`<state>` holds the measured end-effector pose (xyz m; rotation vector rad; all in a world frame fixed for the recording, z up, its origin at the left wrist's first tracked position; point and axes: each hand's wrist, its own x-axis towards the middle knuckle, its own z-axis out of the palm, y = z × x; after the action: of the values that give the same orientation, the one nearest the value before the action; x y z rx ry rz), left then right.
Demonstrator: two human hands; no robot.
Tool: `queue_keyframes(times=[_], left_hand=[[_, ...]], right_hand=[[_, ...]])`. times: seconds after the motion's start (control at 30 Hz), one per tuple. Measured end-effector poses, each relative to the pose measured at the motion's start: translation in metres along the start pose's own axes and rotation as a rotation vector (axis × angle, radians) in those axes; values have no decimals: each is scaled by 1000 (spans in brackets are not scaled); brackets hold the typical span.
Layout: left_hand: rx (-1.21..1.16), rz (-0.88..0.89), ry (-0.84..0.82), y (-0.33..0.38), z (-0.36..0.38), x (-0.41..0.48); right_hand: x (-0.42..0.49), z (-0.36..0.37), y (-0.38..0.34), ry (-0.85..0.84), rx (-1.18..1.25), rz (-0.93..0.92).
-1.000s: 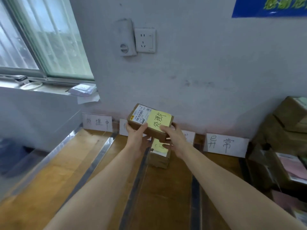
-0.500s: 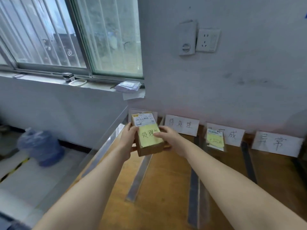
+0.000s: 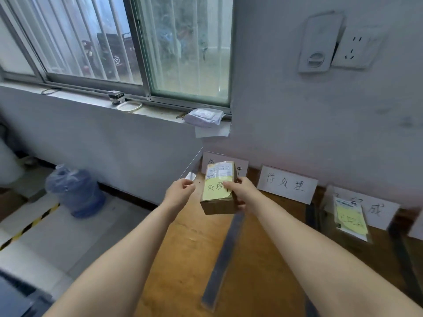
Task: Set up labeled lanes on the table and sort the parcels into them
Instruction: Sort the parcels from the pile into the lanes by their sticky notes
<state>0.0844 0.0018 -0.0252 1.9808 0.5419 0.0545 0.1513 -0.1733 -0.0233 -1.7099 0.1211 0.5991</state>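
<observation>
A brown cardboard parcel [image 3: 217, 203] with a yellow note and a shipping label is low over the wooden table [image 3: 190, 248], in the leftmost lane. It partly hides that lane's white label card [image 3: 241, 167] at the wall. My right hand [image 3: 241, 194] grips the parcel's right side, thumb on top. My left hand [image 3: 180, 193] hovers just left of the parcel, fingers loosely curled, holding nothing. A second card [image 3: 287, 187] marks the neighbouring lane. A third card [image 3: 377, 211] stands behind another parcel [image 3: 350, 221] with a yellow note.
Grey tape strips [image 3: 225, 252] divide the lanes. The table's left edge drops to the floor, where a blue water jug [image 3: 75, 191] stands. A window sill with a white packet [image 3: 203, 116] runs along the left wall.
The parcel went left from over the third lane's parcel to the leftmost lane and down. My left hand has let go of it; the right hand still grips it.
</observation>
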Motion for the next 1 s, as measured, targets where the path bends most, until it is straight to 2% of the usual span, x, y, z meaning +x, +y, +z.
queue_keyframes(times=[0.23,0.43,0.6,0.73,1.0], left_hand=[[204,31,74,-16,-13,64],[337,48,4,-33,-15,119],[319,49,-128,-45,-15,158],[264,36,-250,-47,-14,173],[216,38,-330,-50,-19,178]], right_hand=[[65,32,6,20,92,148],[118,60,18,101,120,203],[151,81,28,150,227,246],[171,100,35,239,160,237],[170,105,25,283,-62,237]])
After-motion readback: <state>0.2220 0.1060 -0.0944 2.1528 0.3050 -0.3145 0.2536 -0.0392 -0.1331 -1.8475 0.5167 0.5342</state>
